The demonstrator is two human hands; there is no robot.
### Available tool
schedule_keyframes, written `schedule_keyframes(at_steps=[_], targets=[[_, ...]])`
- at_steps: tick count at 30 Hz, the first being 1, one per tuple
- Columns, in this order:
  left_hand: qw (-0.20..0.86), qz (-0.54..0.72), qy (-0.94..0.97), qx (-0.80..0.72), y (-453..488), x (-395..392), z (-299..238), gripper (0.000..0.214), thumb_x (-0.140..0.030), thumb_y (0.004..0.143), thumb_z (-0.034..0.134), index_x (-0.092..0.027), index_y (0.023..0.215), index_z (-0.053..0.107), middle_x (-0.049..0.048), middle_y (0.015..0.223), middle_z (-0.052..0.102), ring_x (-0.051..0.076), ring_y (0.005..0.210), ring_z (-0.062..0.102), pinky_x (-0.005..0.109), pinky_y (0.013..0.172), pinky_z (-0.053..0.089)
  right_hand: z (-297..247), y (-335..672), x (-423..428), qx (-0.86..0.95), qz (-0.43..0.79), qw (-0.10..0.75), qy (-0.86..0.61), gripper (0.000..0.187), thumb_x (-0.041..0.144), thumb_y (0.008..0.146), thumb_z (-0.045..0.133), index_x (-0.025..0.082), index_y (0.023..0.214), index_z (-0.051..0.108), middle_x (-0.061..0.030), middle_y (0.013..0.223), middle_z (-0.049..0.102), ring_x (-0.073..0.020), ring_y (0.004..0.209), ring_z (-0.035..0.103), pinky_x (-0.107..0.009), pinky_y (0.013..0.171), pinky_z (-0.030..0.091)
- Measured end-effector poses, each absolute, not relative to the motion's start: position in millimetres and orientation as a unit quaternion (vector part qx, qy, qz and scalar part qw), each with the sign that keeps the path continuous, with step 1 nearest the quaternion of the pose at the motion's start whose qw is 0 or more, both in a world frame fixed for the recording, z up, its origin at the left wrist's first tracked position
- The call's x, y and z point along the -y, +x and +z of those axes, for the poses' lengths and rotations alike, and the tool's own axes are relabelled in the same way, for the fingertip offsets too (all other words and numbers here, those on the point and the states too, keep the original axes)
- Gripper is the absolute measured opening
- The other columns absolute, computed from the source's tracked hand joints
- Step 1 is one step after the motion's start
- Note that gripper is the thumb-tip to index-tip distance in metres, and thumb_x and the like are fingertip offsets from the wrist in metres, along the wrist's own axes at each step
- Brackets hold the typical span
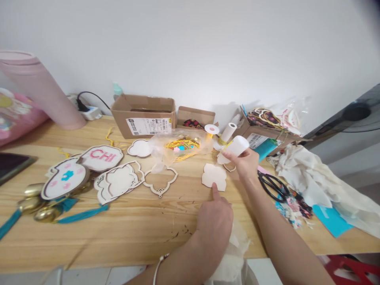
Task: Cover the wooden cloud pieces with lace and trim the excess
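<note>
My right hand (247, 162) is wrapped round a white bottle (237, 146), tilted with its broad base up and to the right. The bottle's lower end is near a small wooden cut-out (230, 167), partly hidden. My left hand (215, 217) rests its outstretched index finger on the lower edge of a white four-lobed piece (213, 176); its other fingers are bent and mostly hidden. Thin pale fabric (236, 241) hangs over the table edge beside my left hand. A wooden outline frame (160, 192) lies left of the white piece.
Cardboard boxes (118, 118) stand along the wall. A plastic bag (160, 146) with yellow cord lies mid-table. Left are a "CHI" plaque (102, 158), stacked cut-outs (118, 184), golden bells (47, 213) and a phone (13, 166). Black-handled scissors (271, 186), scraps and cream cloth (308, 174) lie right.
</note>
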State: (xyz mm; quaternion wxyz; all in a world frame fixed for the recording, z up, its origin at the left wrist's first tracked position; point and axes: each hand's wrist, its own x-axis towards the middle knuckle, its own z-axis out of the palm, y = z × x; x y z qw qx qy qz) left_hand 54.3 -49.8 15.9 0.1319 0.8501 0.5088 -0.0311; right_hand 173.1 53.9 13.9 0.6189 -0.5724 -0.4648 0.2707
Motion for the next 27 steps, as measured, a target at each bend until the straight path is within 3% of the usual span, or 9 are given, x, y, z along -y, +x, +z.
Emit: schedule_keyframes(at_steps=[6, 10, 13, 18, 21, 24, 27], targets=[[0.128, -0.028, 0.858, -0.497, 53.2, 48.7, 21.1, 0.035, 0.002, 0.077, 0.040, -0.010, 0.101, 0.062, 0.0218, 0.112, 0.058, 0.015, 0.057, 0.063, 0.024, 0.049, 0.049, 33.6, 171.0, -42.4, 0.458, 0.248, 0.648, -0.556, 0.037, 0.030, 0.042, 0.078, 0.015, 0.073, 0.065, -0.0028, 0.073, 0.069, -0.0211, 0.069, 0.063, -0.034, 0.063, 0.052], [0.109, -0.032, 0.857, -0.503, 54.2, 49.0, 25.0, 0.031, -0.002, 0.080, 0.040, -0.006, 0.104, 0.060, 0.0226, 0.102, 0.062, 0.016, 0.056, 0.063, 0.024, 0.050, 0.049, 34.2, 156.5, -43.7, 0.453, 0.282, 0.627, -0.568, 0.036, 0.034, 0.040, 0.077, 0.014, 0.067, 0.063, -0.0035, 0.070, 0.069, -0.0217, 0.066, 0.063, -0.034, 0.060, 0.052], [0.108, -0.026, 0.855, -0.507, 54.5, 49.1, 26.1, 0.030, -0.001, 0.080, 0.040, -0.007, 0.102, 0.061, 0.0204, 0.095, 0.064, 0.017, 0.057, 0.064, 0.025, 0.050, 0.049, 24.7, 158.0, -48.4, 0.475, 0.311, 0.597, -0.567, 0.040, 0.035, 0.043, 0.077, 0.013, 0.073, 0.064, -0.0041, 0.075, 0.069, -0.0211, 0.069, 0.063, -0.034, 0.063, 0.051], [0.119, -0.052, 0.850, -0.510, 54.0, 46.5, 33.3, 0.035, 0.004, 0.076, 0.040, -0.009, 0.101, 0.061, 0.0225, 0.114, 0.056, 0.016, 0.058, 0.064, 0.025, 0.049, 0.048, 24.7, 188.3, -40.6, 0.558, 0.207, 0.557, -0.579, 0.044, 0.039, 0.053, 0.072, 0.014, 0.089, 0.064, -0.0039, 0.082, 0.067, -0.0200, 0.073, 0.061, -0.033, 0.065, 0.048], [0.140, -0.077, 0.848, -0.506, 52.9, 43.4, 44.6, 0.034, 0.000, 0.078, 0.038, -0.009, 0.101, 0.061, 0.0241, 0.124, 0.047, 0.019, 0.065, 0.065, 0.028, 0.053, 0.049, 40.7, 210.5, -26.2, 0.664, 0.042, 0.439, -0.603, 0.033, 0.035, 0.061, 0.067, 0.019, 0.090, 0.064, -0.0027, 0.081, 0.065, -0.0191, 0.074, 0.058, -0.031, 0.065, 0.045], [0.174, -0.081, 0.845, -0.500, 48.8, 39.4, 53.6, 0.031, -0.008, 0.084, 0.033, -0.011, 0.097, 0.061, 0.0212, 0.125, 0.047, 0.022, 0.073, 0.065, 0.032, 0.060, 0.049, 59.8, 225.9, -12.4, 0.776, -0.106, 0.209, -0.586, 0.017, 0.019, 0.068, 0.060, 0.020, 0.084, 0.066, -0.0045, 0.079, 0.062, -0.0189, 0.075, 0.055, -0.032, 0.071, 0.042], [0.202, -0.009, 0.841, -0.502, 40.7, 33.8, 53.4, 0.032, -0.018, 0.088, 0.029, -0.014, 0.094, 0.060, 0.0159, 0.115, 0.057, 0.022, 0.082, 0.063, 0.034, 0.069, 0.046, 74.6, 230.9, -5.5, 0.816, -0.217, -0.007, -0.535, 0.021, 0.006, 0.070, 0.052, 0.018, 0.076, 0.067, -0.0065, 0.074, 0.061, -0.0199, 0.075, 0.053, -0.038, 0.084, 0.035]])
